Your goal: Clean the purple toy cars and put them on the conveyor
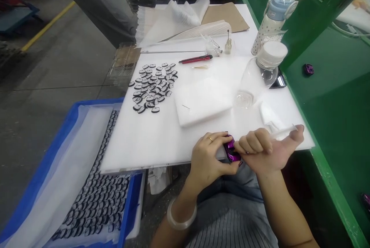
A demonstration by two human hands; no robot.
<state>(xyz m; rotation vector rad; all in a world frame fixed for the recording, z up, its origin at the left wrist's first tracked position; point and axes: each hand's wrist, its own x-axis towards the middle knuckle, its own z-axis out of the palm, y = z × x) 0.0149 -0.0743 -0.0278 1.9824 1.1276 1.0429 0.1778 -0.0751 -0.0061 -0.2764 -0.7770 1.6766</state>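
A glossy purple part (231,149) with a dark opening sits at the table's front edge, pinched between the thumb and fingers of my left hand (206,159). Against its right side press the curled fingers of my right hand (263,149), whose thumb sticks out to the right. A thin white wipe (283,133) runs from those curled fingers to the thumb tip; how it sits inside the fist is hidden. Behind the hands lies a white foam pad (204,101). A crumpled white tissue (270,115) rests just beyond my right hand.
Many small black-edged pieces (153,88) lie on the white tabletop (130,140). Farther back are a red utility knife (196,59), cotton swabs (201,66) and a small glass bottle (228,46). A clear bottle (250,82) and blue-lidded bottle (273,20) stand right. A blue crate (62,140) sits left.
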